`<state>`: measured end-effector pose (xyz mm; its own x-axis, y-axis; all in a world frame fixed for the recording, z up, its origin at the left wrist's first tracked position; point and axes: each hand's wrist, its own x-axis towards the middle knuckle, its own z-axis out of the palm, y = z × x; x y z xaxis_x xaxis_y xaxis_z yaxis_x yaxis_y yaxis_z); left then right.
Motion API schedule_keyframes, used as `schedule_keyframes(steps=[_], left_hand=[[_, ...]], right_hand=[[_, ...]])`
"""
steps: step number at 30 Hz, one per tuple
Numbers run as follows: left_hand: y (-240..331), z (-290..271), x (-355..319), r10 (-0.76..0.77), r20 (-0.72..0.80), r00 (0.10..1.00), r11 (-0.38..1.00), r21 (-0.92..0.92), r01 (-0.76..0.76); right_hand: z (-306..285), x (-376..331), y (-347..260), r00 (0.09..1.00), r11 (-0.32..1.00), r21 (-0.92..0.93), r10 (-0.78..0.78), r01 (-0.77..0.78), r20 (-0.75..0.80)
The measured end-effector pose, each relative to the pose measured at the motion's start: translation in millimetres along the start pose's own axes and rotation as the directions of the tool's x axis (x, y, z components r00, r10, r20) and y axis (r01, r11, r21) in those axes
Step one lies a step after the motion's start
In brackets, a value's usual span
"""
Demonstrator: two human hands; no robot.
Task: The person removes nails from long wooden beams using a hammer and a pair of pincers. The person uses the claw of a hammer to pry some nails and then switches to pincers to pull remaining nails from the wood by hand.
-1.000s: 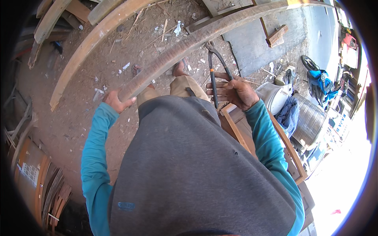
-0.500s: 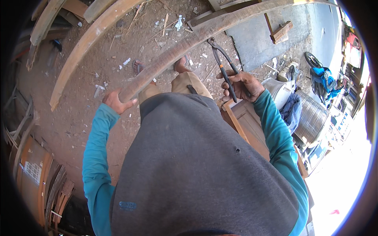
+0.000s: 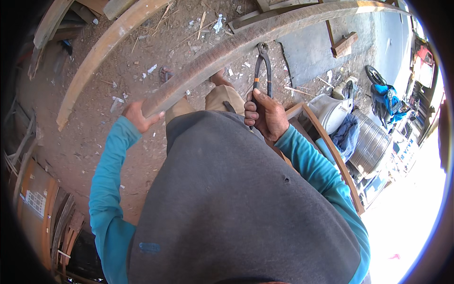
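Head view looks down over a grey top and teal sleeves to both hands at work on a long curved wooden beam [image 3: 246,42]. Far out to the left of the left hand, a second curved plank [image 3: 99,66] lies on the dirt ground [image 3: 94,142], which is strewn with chips and scraps. The left hand [image 3: 138,116] is curled around the near end of the beam, fingers wrapped under it and thumb over the top, so the end rests in its grip. From there the beam runs up and to the right, passing above the right hand. The right hand [image 3: 266,116] is closed in a fist around both handles of a pair of dark pincers [image 3: 262,71], squeezing them together; the pincers stand nearly upright from the fist, and their head meets the lower edge of the beam. Whether the head has hold of anything there is too small to tell. To the right of the right hand stand a wooden frame [image 3: 331,151], a white container [image 3: 331,111], blue cloth [image 3: 347,135] and a metal drum [image 3: 369,144].
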<state>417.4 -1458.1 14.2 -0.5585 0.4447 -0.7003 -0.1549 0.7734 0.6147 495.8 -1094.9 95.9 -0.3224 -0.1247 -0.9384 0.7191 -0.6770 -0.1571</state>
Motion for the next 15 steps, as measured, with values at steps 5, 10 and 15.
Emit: schedule_keyframes(steps=[5, 10, 15], left_hand=[[4, -7, 2, 0.075, -0.037, 0.997, 0.997, 0.02, -0.074], [7, -8, -1, 0.065, 0.026, 0.998, 0.997, -0.052, -0.064], [2, -4, 1, 0.071, -0.023, 0.997, 0.997, 0.01, -0.071]], right_hand=[[16, 5, 14, 0.997, 0.99, 0.127, -0.063, 0.068, -0.043], [33, 14, 25, 0.989, 0.965, 0.222, -0.127, 0.141, -0.077], [44, 36, 46, 0.976, 0.917, 0.341, -0.171, 0.208, -0.136]])
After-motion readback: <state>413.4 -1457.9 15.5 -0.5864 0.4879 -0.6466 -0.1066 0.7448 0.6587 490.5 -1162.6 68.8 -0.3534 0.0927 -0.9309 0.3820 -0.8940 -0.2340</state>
